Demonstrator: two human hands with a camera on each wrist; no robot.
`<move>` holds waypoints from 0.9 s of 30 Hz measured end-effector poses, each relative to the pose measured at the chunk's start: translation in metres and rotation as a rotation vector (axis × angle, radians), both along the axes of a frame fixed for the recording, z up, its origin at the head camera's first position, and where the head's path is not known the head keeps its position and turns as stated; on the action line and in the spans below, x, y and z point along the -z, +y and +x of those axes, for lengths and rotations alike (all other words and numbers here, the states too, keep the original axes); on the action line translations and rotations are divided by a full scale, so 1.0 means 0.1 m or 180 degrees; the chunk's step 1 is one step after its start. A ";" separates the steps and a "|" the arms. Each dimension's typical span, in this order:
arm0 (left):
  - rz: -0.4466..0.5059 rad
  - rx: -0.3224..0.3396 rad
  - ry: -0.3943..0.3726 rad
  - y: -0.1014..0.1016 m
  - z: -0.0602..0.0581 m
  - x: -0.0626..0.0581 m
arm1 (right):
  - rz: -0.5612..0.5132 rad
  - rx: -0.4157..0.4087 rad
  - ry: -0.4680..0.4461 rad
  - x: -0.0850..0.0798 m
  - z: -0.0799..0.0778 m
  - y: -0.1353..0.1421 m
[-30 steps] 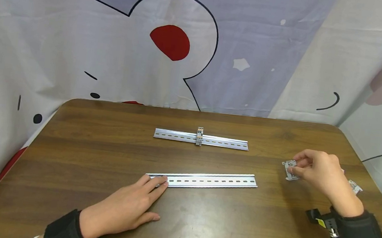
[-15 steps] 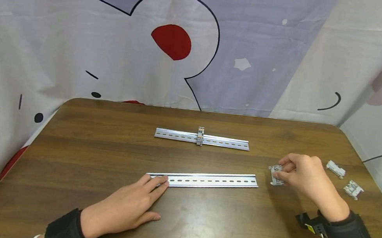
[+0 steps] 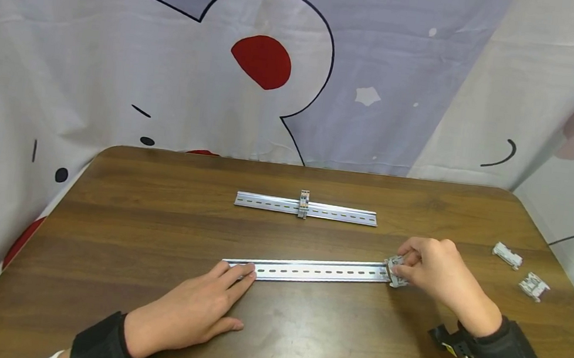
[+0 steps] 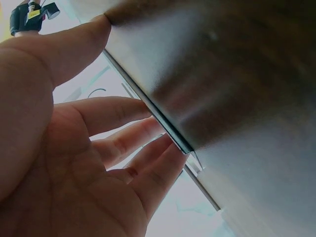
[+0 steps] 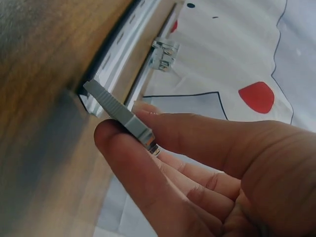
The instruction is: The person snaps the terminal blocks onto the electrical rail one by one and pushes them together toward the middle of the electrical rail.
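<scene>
A slotted metal DIN rail lies across the near middle of the table. My left hand rests on its left end, with the fingers extended over the metal and the thumb on the wood. At the rail's right end my right hand pinches a grey terminal block between thumb and fingers. In the right wrist view the block is tilted, its lower edge close to the rail's end. Whether it touches the rail I cannot tell.
Farther back lies a second DIN rail with terminal blocks mounted near its middle. Two loose terminal pieces, one narrow and one wider, lie at the right. A printed curtain hangs behind the wooden table.
My right hand has moved left with the terminal block, from the table's right side to the near rail's right end. The loose pieces it partly covered now show. The left hand stays on the rail.
</scene>
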State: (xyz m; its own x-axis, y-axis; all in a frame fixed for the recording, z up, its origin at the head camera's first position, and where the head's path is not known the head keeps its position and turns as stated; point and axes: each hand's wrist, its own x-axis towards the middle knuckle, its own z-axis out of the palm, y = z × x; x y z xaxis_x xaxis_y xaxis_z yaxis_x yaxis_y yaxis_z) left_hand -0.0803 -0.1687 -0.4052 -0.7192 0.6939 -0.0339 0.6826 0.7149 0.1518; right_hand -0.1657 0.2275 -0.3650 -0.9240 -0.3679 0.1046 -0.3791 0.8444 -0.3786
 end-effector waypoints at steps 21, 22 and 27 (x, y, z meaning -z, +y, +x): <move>-0.0032 0.0009 0.0051 -0.01 0.01 0.00 | 0.0171 0.0026 0.0585 0.13 0.01 -0.29; -0.0040 0.0013 0.0055 -0.01 0.00 0.00 | 0.0179 0.0024 0.0581 0.12 0.01 -0.30; -0.0063 0.0018 0.0048 0.00 0.00 0.00 | 0.0179 0.0004 0.0488 0.12 0.00 -0.31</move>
